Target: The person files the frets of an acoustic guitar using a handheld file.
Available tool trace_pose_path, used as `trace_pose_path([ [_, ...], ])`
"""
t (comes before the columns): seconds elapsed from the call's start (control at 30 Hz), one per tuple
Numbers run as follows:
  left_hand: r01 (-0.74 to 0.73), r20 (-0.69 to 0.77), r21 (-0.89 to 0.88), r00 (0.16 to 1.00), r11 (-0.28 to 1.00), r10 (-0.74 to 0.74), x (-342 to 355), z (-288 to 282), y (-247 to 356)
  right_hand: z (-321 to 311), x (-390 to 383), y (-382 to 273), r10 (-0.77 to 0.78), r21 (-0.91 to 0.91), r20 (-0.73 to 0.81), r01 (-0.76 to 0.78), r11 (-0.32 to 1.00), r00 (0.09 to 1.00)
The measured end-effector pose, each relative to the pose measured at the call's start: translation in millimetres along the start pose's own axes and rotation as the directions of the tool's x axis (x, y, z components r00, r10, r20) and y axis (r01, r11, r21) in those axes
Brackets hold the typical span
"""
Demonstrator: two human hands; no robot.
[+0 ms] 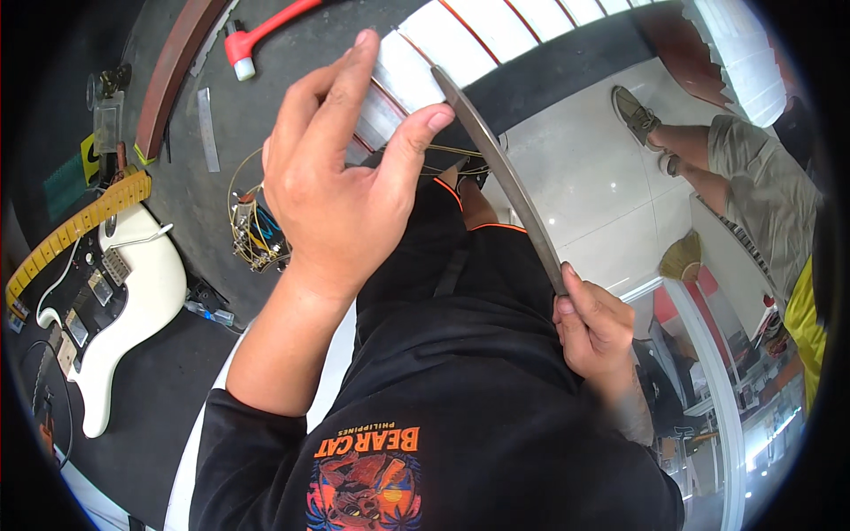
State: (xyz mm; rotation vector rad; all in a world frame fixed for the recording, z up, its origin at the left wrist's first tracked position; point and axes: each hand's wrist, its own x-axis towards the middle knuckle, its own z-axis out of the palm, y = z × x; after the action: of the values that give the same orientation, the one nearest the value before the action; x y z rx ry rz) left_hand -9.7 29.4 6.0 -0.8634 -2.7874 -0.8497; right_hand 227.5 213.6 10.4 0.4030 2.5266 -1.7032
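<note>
My right hand (593, 324) is closed around the near end of a long dark metal file (509, 173). The file slants up and left, its far end over a guitar neck (469, 35) whose surface is covered in white strips with thin reddish-brown fret lines between them. Whether the file touches the neck, I cannot tell. Close to the file's far end is my left hand (341, 168), fingers spread and thumb outstretched. Its thumb tip lies right beside the file's edge, and its fingers cover part of the neck's near end.
On the dark bench to the left lie a white electric guitar body (146, 301), a maple neck (80, 221), a red hammer (257, 37), a steel ruler (208, 130), coiled strings (252, 234) and a reddish-brown bar (170, 84). Another person's leg (695, 164) and a broom (682, 258) are at right.
</note>
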Motion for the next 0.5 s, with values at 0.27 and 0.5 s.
trace_pose_path([
  [0.27, 0.005, 0.003, -0.039, 1.0, 0.999, -0.005, 1.1, 1.2, 1.2, 8.1, 79.9, -37.9, -0.037, 0.008, -0.009, 0.037, 0.999, 0.999],
  [0.5, -0.028, -0.042, -0.033, 0.999, 0.999, 0.027, 1.7, 7.1, -5.7, 33.0, 168.5, -62.3, -0.078, 0.143, -0.096, 0.091, 0.985, 0.992],
])
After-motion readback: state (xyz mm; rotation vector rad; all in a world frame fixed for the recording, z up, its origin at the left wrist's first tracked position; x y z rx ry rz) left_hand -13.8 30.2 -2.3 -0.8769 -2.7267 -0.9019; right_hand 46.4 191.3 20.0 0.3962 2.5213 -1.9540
